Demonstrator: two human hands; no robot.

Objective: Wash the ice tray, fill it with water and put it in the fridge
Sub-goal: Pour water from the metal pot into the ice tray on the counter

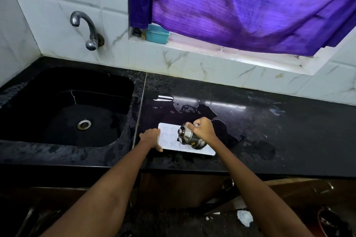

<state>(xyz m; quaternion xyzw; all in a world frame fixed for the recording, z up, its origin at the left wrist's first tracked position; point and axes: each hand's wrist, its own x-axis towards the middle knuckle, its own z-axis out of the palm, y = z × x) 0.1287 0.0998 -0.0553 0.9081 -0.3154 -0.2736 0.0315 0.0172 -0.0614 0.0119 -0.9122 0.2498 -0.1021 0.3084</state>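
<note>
A white ice tray [169, 136] lies flat on the wet black counter [269, 131], just right of the sink. My left hand [151, 137] grips the tray's left edge, thumb on the near corner. My right hand [204, 129] grips a small steel kettle [189, 137] by its handle and holds it tilted leftward over the right half of the tray. The kettle hides part of the tray's cells. Whether water is flowing cannot be made out.
A black sink [38, 106] with a steel drain [84, 124] sits to the left, a wall tap [87, 29] above it. Water puddles [185, 107] lie behind the tray. A teal box [157, 34] stands on the window ledge under a purple curtain [250, 5].
</note>
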